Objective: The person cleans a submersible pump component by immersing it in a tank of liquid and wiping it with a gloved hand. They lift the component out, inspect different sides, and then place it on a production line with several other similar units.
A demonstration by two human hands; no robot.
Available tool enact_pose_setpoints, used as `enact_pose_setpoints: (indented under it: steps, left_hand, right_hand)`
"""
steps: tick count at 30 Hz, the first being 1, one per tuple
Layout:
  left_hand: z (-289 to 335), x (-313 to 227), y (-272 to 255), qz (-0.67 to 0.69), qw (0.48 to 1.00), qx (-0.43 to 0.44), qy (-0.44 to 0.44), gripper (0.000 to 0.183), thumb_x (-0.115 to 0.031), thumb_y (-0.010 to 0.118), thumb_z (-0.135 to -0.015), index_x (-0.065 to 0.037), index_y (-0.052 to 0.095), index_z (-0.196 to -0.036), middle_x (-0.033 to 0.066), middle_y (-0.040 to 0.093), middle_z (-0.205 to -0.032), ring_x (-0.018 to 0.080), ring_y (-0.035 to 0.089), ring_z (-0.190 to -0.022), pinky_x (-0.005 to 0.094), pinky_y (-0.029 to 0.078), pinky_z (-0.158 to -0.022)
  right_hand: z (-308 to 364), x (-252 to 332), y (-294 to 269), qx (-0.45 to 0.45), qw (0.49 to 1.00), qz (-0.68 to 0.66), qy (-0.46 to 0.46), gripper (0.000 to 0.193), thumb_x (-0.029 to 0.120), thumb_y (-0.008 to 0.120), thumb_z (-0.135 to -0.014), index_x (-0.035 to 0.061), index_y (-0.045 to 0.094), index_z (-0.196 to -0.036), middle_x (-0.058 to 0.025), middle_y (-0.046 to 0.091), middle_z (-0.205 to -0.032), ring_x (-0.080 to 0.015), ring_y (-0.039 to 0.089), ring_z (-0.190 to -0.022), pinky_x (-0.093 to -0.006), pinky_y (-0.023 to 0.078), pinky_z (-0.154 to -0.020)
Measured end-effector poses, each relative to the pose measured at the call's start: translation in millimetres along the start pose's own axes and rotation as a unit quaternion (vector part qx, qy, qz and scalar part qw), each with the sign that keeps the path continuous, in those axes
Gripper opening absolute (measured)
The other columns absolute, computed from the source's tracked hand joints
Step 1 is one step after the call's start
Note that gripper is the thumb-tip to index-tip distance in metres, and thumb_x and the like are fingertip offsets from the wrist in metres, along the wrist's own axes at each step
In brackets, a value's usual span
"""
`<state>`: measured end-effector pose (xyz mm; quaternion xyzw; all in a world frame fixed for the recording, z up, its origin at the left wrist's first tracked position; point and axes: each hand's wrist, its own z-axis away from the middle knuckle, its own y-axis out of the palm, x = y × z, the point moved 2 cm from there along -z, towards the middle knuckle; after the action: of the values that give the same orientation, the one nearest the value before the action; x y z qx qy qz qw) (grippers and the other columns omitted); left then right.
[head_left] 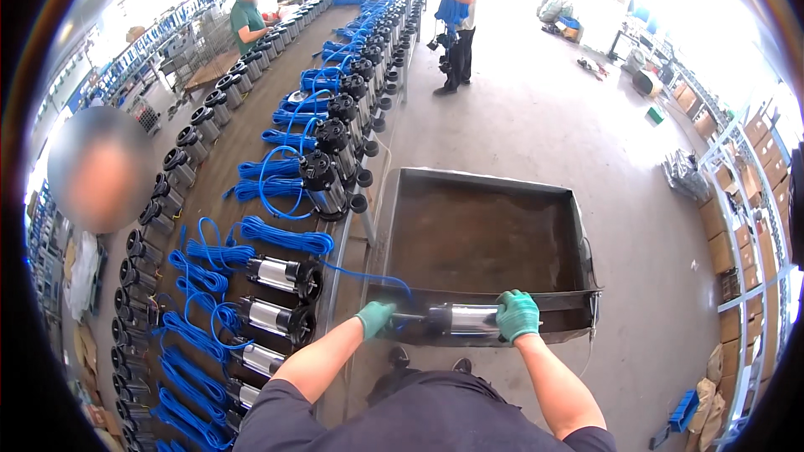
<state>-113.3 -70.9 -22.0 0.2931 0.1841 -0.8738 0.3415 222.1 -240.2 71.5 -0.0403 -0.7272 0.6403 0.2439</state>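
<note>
A silver cylindrical submersible pump [469, 319] lies level across the near side of a metal water tank [488, 177]. My right hand [517, 315], in a green glove, is closed round the pump's right end. My left hand [374, 318], also green-gloved, is closed at the outer end of a thin metal rod [408, 317] that reaches the pump's dark left end. Whether the rod belongs to the pump cannot be made out. A blue cable [368, 274] runs from the bench toward the pump's left end.
On the long bench [276, 109] at left lie several pumps [280, 274] with coiled blue cables [289, 236]; more stand upright [325, 180]. Black-ended cylinders [191, 141] line its far side. One person [248, 17] stands beyond it, another [461, 25] ahead in the aisle. Shelves [745, 226] hold boxes at right.
</note>
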Motion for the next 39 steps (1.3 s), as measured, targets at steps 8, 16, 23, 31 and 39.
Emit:
enact_pose_setpoints:
  steps: [8, 16, 23, 31, 39]
  left_hand:
    - [21.4, 4.5, -21.8, -0.248, 0.857, -0.036, 0.45, 0.042, -0.017, 0.085, -0.086, -0.004, 0.07, -0.123, 0.0105, 0.068, -0.112, 0.0264, 0.069, -0.095, 0.038, 0.058, -0.086]
    - [21.4, -8.6, -2.6, 0.152, 0.988, 0.018, -0.034, 0.035, -0.036, 0.073, -0.101, -0.005, 0.075, -0.117, 0.0048, 0.07, -0.088, 0.0194, 0.066, -0.08, 0.0328, 0.056, -0.081]
    - [29.8, 9.8, -3.8, -0.202, 0.83, -0.139, 0.5, 0.031, -0.011, 0.08, -0.094, -0.006, 0.073, -0.124, 0.0066, 0.067, -0.117, 0.0171, 0.064, -0.105, 0.0307, 0.054, -0.091]
    - [38.0, -15.0, 8.6, 0.096, 0.991, -0.029, 0.084, 0.024, -0.031, 0.06, -0.11, -0.01, 0.063, -0.121, -0.002, 0.06, -0.079, 0.0081, 0.052, -0.06, 0.0262, 0.044, -0.054]
    - [36.8, 13.3, -2.5, 0.126, 0.977, 0.012, 0.174, 0.014, -0.024, 0.057, -0.111, -0.01, 0.058, -0.113, -0.0008, 0.059, -0.083, 0.0086, 0.056, -0.059, 0.0265, 0.048, -0.053]
  right_hand:
    - [-6.9, -2.7, 4.3, -0.043, 0.998, 0.003, -0.043, 0.008, 0.016, 0.069, -0.085, 0.011, 0.07, -0.092, -0.0133, 0.069, -0.097, -0.037, 0.064, -0.097, -0.048, 0.054, -0.087]
    - [-5.8, 0.8, -0.2, -0.011, 1.0, 0.004, -0.021, 0.011, 0.015, 0.067, -0.085, 0.0102, 0.074, -0.092, -0.0131, 0.071, -0.097, -0.0366, 0.066, -0.097, -0.0477, 0.054, -0.089]
    - [-5.4, 0.9, -2.2, -0.011, 1.0, -0.005, -0.018, 0.012, 0.014, 0.068, -0.084, 0.0097, 0.074, -0.093, -0.0131, 0.071, -0.099, -0.0363, 0.066, -0.098, -0.0469, 0.054, -0.091]
    - [-6.0, 0.2, -3.0, -0.007, 1.0, -0.001, -0.014, 0.012, 0.015, 0.068, -0.085, 0.01, 0.074, -0.094, -0.0129, 0.071, -0.099, -0.0362, 0.066, -0.098, -0.0472, 0.054, -0.09]
    - [-5.8, 2.8, -3.2, -0.017, 0.999, -0.012, -0.026, 0.011, 0.015, 0.069, -0.085, 0.0107, 0.074, -0.093, -0.0129, 0.07, -0.098, -0.0362, 0.066, -0.097, -0.0475, 0.054, -0.088]
